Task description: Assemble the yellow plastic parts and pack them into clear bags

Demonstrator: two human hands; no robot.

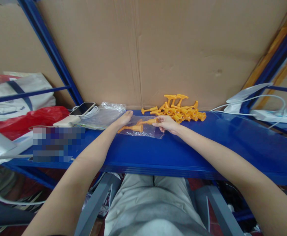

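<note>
Pinching with our right hand, we held one orange plastic screw-shaped peg at the clear plastic bag; our left hand pressed flat on the bag, atop the blue surface.

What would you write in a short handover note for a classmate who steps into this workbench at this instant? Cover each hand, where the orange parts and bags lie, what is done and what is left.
Left hand: flat on the clear bag, pinning its left end to the blue table.
Right hand: pinching one orange part at the bag's mouth.
Inside the bag: one orange part already lies there.
Pile of orange parts: loose at the table's back edge, against the cardboard.
Spare clear bags: left of the hands, beside a phone.
Done: one part bagged. Left: the pinched part is only partly in; the pile is unbagged.
</note>
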